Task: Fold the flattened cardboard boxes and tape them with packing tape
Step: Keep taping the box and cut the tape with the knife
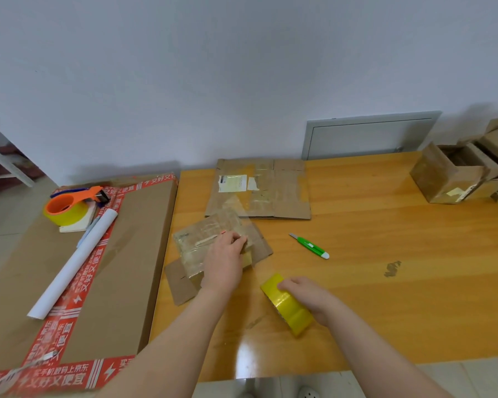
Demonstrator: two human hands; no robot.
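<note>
1. Where the desk (385, 239) ends on the left, a large flat carton (133, 254) edged with red printed tape lies just beside it.
2. On that carton sit an orange tape dispenser (69, 205) loaded with yellow tape, resting on a pale notepad (79, 224), and a white paper roll (75, 262) lying diagonally down toward the near edge.
3. Left of the desk's middle stands the small cardboard box (210, 245), its top glossy with clear tape and its brown flaps spread out on the wood at the near left and far right.
4. The left hand (224, 262) lies palm down on this box, fingers bent over its far right edge and gripping it.
5. Behind it, near the wall, a flattened cardboard box (270, 191) with a white label lies flat on the desk, touching the small box's far corner.
6. Near the front edge, the right hand (308, 297) holds a yellow packing tape roll (288, 305) on its edge on the desk, fingers curled over its top.
7. A faint clear strip seems to run from the roll up to the small box; I cannot tell exactly where it sticks.
8. A green utility knife (309, 246) lies on the wood, apart from both hands.
9. At the far right corner stand several folded boxes (449, 176), close together.
</note>
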